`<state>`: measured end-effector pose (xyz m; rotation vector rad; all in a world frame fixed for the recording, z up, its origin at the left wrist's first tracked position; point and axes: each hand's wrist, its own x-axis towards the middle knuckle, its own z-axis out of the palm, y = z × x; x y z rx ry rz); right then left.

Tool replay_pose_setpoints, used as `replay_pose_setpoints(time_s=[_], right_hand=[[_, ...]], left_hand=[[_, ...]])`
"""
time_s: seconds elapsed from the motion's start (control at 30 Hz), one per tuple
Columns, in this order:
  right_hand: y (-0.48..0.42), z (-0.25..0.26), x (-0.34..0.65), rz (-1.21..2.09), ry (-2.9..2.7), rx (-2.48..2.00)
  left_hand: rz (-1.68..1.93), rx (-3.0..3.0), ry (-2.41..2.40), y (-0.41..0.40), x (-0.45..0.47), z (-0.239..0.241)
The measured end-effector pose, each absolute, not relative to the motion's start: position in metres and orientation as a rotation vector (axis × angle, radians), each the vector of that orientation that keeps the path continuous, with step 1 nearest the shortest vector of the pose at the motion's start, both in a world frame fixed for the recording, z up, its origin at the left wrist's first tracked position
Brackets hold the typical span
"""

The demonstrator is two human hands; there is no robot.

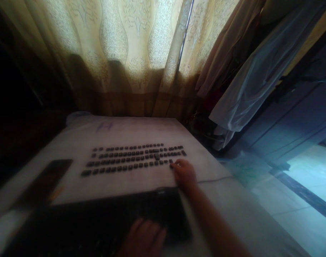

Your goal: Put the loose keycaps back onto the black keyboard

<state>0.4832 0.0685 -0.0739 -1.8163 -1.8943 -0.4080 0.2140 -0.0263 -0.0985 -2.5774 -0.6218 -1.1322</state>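
Rows of loose black keycaps [122,167] lie on the pale tabletop [131,130], laid out like a keyboard. At the right end of the nearest row, my right hand [184,173] has its fingertips together at a small keycap [171,165], which they partly cover. Closer to me is a black keyboard [98,210], dark and blurred, so its key area is hard to make out. My left hand [147,237] lies on the keyboard's right half with its fingers stretched forward; motion softens its outline.
A dark flat rectangular thing like a phone [49,178] lies at the left, with a small orange item [55,194] beside it. A thin cable [215,179] runs rightward. Patterned curtains [136,46] hang behind the table, and clothes [246,85] hang at the right above a tiled floor [299,192].
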Motion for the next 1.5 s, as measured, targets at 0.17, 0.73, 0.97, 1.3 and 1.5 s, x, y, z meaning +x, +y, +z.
replay_pose_setpoints(time_s=[0.17, 0.73, 0.97, 1.3, 1.5], right_hand=[[0.06, -0.069, 0.479, -0.394, -1.91, -1.792], [0.047, -0.065, 0.483, -0.284, -1.953, -1.697], [0.036, -0.061, 0.48, -0.189, -1.875, -1.61], [-0.045, -0.038, 0.461, 0.331, -1.908, -1.32], [-0.053, -0.032, 0.455, 0.454, -2.059, -1.264]], left_hand=[[-1.133, -2.568, -0.632, -0.027, 0.213, -0.101], [-1.111, -2.703, -0.724, -0.035, 0.213, -0.08], [-0.954, -2.86, -0.831, -0.046, 0.208, -0.073], [-0.947, -2.89, -0.826, -0.046, 0.206, -0.069], [-0.884, -2.893, -0.801, -0.047, 0.205, -0.065]])
